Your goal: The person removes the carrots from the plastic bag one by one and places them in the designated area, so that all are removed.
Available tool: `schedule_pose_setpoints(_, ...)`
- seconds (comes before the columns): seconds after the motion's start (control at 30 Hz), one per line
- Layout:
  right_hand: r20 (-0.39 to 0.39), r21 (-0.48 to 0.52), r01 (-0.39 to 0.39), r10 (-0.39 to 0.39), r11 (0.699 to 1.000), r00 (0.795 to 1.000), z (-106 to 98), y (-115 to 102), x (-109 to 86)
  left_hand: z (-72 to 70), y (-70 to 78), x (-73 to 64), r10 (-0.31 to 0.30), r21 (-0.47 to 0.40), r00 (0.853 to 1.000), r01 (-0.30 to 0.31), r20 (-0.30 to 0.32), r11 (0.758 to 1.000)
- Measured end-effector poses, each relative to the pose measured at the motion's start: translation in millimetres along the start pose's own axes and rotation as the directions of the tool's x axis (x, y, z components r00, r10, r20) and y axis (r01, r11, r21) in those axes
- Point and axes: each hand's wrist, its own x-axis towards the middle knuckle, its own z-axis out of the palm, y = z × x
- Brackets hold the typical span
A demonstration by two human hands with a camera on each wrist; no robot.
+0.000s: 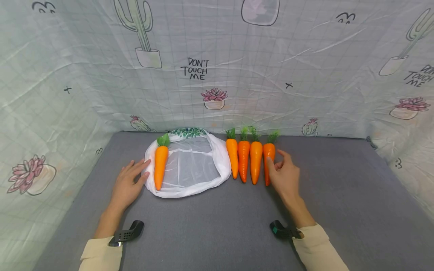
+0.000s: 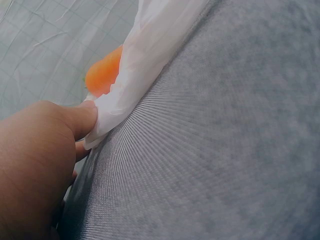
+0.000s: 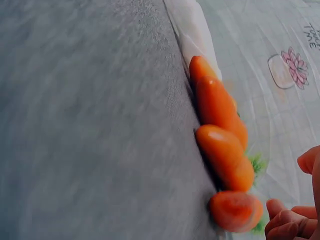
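Observation:
A white plastic bag (image 1: 221,154) with a green leaf print lies spread on the grey table, its rim rolled back. One orange carrot (image 1: 161,165) with a leafy green top lies along its left side. My left hand (image 1: 127,184) touches the left rim with fingertips and thumb; in the left wrist view the thumb (image 2: 82,117) rests on the white plastic. My right hand (image 1: 286,178) hovers at the rightmost carrot (image 1: 269,150), thumb overlapping it in the head view. In the right wrist view the fingers (image 3: 287,225) are apart from that carrot.
Right of the bag lie three more carrots in a row, the left one (image 1: 232,150) close to its rim, then the middle one (image 1: 243,154) and another (image 1: 256,158). A printed cloth (image 1: 237,49) hangs behind the table and along both sides.

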Motion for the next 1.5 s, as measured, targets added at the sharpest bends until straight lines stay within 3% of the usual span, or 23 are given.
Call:
schedule_pose_setpoints(0.2,0.032,0.034,0.003,-0.004,0.999,0.999,4,-20,5.2,-0.1,0.6,1.1,-0.006,0.004,1.0,0.006,0.004,1.0)
schedule_pose_setpoints(0.63,0.042,0.127,0.11,-0.116,0.986,0.992,23,-69,8.3,2.1,-0.8,3.2,0.014,-0.006,1.0,-0.014,0.0,1.0)
schedule_pose_setpoints(0.93,0.066,0.191,0.138,-0.152,0.972,0.986,47,-104,-2.6,2.4,-0.1,3.9,0.021,-0.001,1.0,-0.021,-0.001,1.0)
schedule_pose_setpoints(1.23,0.15,0.255,0.14,-0.182,0.957,0.972,66,-142,-13.1,1.8,-2.6,1.2,0.044,-0.021,0.999,-0.045,-0.03,0.999)
schedule_pose_setpoints(1.5,0.17,0.294,0.151,-0.207,0.944,0.963,81,-161,-24.4,0.6,-3.4,-0.5,0.019,-0.012,1.0,-0.019,-0.011,1.0)
